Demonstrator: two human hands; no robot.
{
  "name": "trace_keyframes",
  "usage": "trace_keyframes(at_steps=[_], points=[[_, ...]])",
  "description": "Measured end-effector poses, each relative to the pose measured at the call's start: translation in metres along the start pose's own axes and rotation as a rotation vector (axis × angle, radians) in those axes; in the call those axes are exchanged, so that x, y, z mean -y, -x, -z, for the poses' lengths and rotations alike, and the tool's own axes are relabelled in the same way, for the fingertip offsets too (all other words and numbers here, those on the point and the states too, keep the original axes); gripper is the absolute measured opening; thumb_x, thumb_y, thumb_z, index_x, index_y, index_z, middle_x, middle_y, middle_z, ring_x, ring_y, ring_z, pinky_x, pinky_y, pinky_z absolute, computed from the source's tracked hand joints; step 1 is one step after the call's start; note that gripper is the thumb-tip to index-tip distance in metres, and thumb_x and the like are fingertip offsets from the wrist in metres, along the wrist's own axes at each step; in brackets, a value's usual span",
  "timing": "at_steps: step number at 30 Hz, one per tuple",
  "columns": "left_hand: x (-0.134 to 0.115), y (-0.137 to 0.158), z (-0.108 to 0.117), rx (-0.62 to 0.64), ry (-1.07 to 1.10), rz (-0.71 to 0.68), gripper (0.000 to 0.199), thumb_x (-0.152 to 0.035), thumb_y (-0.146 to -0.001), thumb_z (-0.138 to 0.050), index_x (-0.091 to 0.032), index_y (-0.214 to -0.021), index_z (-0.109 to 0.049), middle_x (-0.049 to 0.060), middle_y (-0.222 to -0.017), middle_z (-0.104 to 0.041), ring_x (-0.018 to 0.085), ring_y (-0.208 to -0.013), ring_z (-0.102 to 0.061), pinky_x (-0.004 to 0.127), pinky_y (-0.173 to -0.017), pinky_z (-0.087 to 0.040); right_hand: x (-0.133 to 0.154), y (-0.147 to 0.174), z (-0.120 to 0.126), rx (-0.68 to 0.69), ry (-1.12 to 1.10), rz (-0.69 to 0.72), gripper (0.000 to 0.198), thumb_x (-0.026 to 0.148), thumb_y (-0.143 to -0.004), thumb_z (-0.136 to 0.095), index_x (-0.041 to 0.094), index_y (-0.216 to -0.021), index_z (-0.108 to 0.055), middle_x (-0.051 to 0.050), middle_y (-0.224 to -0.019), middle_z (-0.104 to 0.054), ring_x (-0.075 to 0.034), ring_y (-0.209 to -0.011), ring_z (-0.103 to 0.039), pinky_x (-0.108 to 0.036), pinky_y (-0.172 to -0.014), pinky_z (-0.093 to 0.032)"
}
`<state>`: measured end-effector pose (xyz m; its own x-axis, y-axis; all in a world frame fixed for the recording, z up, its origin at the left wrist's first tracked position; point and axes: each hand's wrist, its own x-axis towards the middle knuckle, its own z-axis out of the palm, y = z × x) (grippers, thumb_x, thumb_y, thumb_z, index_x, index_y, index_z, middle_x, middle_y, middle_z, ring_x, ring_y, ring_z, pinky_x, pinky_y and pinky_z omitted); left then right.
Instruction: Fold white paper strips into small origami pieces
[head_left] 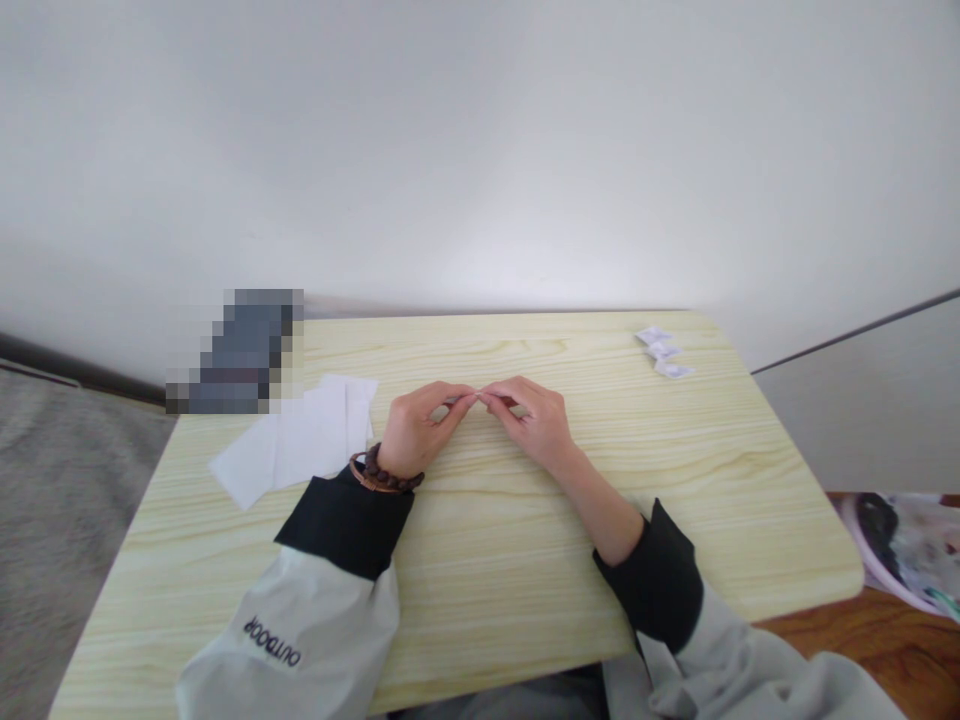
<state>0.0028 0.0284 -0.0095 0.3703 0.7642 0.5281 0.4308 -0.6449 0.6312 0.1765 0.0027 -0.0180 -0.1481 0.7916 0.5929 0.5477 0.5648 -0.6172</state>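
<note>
The left hand [409,432] and the right hand [534,418] meet over the middle of the bench [487,590], the fingers of each closed to a pinch, thumb against forefinger, with the tips coming together at one point. Anything caught between them is too small or too well hidden to make out, so I cannot tell what they hold; such a tight grip would suit something tiny or thin. The wrists spread apart to either side, which probably lets both sets of tips face each other squarely. White sheets [311,440] lie overlapping and flat at the left, just beside the left wrist, likely put there to be within easy reach. Three small folded white pieces [663,352] sit close together at the far right, well apart from the sheets, perhaps to keep them from being knocked. A dark, blurred object [244,350] stands at the far left corner, beyond the sheets.
</note>
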Motion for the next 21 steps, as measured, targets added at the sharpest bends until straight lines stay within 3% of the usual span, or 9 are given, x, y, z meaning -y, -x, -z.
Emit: trace_keyframes(at_steps=[6, 11, 15, 21], points=[[-0.0016, 0.0008, -0.0013, -0.003, 0.014, 0.084, 0.013, -0.023, -0.085, -0.057, -0.016, -0.084, -0.068, 0.001, -0.073, -0.071, 0.011, -0.061, -0.065, 0.020, -0.063, -0.051, 0.0033, -0.0001, -0.0023, -0.003, -0.021, -0.054, 0.012, 0.025, -0.088, -0.056, 0.019, -0.087, -0.067, -0.001, -0.071, -0.068, -0.011, -0.062, -0.065, -0.020, -0.062, -0.052], [0.0011, 0.0004, -0.0033, 0.047, 0.194, 0.298, 0.018, -0.031, -0.082, -0.060, -0.015, -0.086, -0.069, 0.003, -0.076, -0.073, 0.011, -0.059, -0.066, 0.018, -0.058, -0.053, 0.0015, -0.0005, -0.0039, -0.006, -0.219, -0.271, 0.013, 0.029, -0.085, -0.060, 0.019, -0.082, -0.068, -0.002, -0.077, -0.071, -0.011, -0.057, -0.068, -0.019, -0.055, -0.054], [0.0029, 0.0001, -0.0025, 0.108, 0.292, 0.378, 0.028, -0.036, -0.083, -0.059, -0.014, -0.098, -0.068, 0.003, -0.073, -0.073, 0.013, -0.060, -0.068, 0.021, -0.061, -0.055, -0.0015, -0.0002, -0.0051, -0.087, -0.325, -0.435, 0.014, 0.031, -0.081, -0.064, 0.019, -0.084, -0.070, -0.002, -0.076, -0.073, -0.014, -0.060, -0.070, -0.021, -0.057, -0.056], [0.0019, 0.0007, -0.0047, 0.045, 0.447, 0.507, 0.031, -0.041, -0.078, -0.064, -0.012, -0.089, -0.068, 0.005, -0.071, -0.073, 0.017, -0.065, -0.069, 0.026, -0.065, -0.057, 0.0007, -0.0019, -0.0051, -0.062, -0.356, -0.474, 0.016, 0.033, -0.082, -0.061, 0.019, -0.082, -0.070, -0.003, -0.078, -0.074, -0.015, -0.062, -0.070, -0.022, -0.059, -0.056]])
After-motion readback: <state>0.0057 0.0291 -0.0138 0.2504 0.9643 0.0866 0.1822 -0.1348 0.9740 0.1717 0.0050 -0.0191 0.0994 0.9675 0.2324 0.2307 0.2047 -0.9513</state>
